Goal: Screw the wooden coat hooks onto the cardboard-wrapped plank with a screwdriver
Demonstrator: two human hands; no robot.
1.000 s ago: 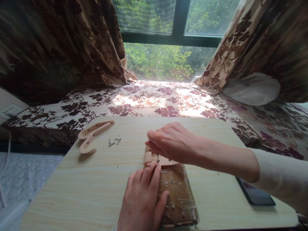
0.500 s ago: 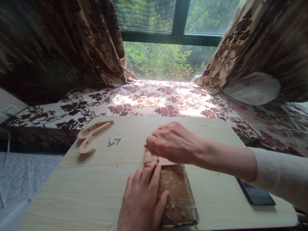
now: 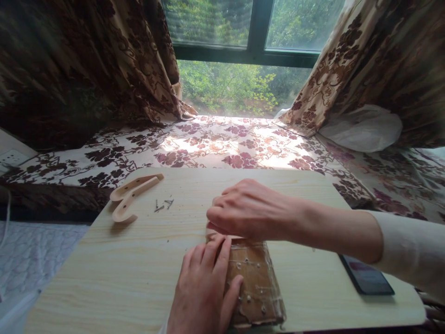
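My left hand (image 3: 205, 283) lies with its fingers stretched out over the left side of a worn brown block (image 3: 255, 290) dotted with small holes. Its fingertips reach the near edge of a pale wooden piece (image 3: 211, 233), which rests at the block's far end and is mostly covered. Above that piece, my right hand (image 3: 239, 208) is closed, knuckles up, and hides whatever is in its fingers. Several small screws (image 3: 163, 205) lie loose on the table to the left. Beyond them are two curved wooden hooks (image 3: 130, 199) with dark holes.
The light wood-grain table (image 3: 114, 278) has rounded corners. A phone (image 3: 368, 276) lies on it beneath my right forearm. Behind stand a flower-patterned window ledge (image 3: 208, 155), curtains (image 3: 139, 60) and a white plastic bag (image 3: 365, 130).
My right hand has come down slightly, covering the thin metal shaft that showed under it and more of the wooden piece. My left hand keeps its place on the block.
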